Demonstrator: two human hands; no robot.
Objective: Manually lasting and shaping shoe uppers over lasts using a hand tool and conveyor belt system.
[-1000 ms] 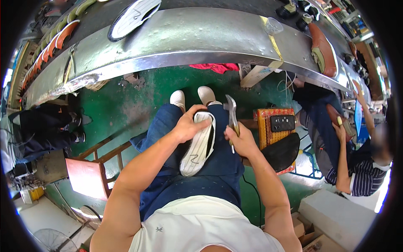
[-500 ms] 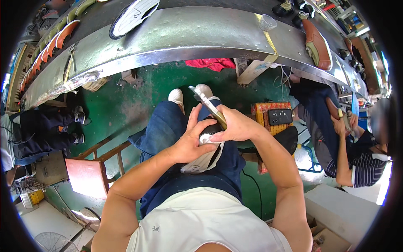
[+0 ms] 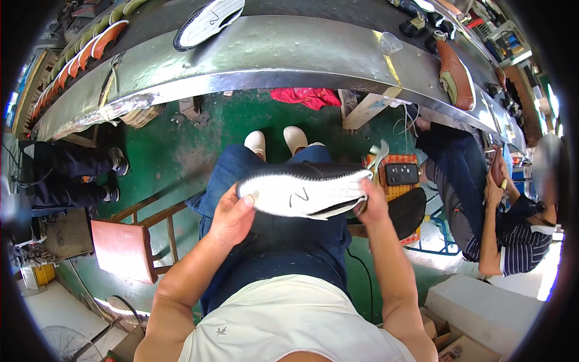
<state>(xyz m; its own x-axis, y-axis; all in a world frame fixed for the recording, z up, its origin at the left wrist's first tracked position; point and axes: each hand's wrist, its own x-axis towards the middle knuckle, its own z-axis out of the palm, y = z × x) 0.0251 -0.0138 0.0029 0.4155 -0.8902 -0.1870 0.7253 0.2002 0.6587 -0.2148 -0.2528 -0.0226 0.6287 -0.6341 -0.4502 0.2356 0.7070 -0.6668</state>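
Observation:
A white shoe upper [image 3: 277, 194] with a dark edge and a handwritten mark on its side lies crosswise above my lap. My left hand [image 3: 233, 216] grips its left end, thumb on the white surface. At the other end, my right hand [image 3: 374, 204] is closed round the shoe's tip and also holds a metal tool with a curved, pincer-like head [image 3: 379, 154], pointing away from me. The tool's handles are mostly hidden by that hand. A similar white shoe upper [image 3: 208, 23] rests on the metal-edged bench [image 3: 241, 81] ahead.
Orange shoe uppers [image 3: 78, 63] line the bench's left; a brown shoe [image 3: 456, 75] sits at its right. A stool [image 3: 123, 250] stands at my left. A black phone-like object [image 3: 401, 174] lies on a patterned box at my right, near a seated co-worker [image 3: 518, 241] handling a shoe.
The shoe has come up from my lap and turned crosswise. My hands have moved apart to its two ends, and the tool has shifted right with my right hand.

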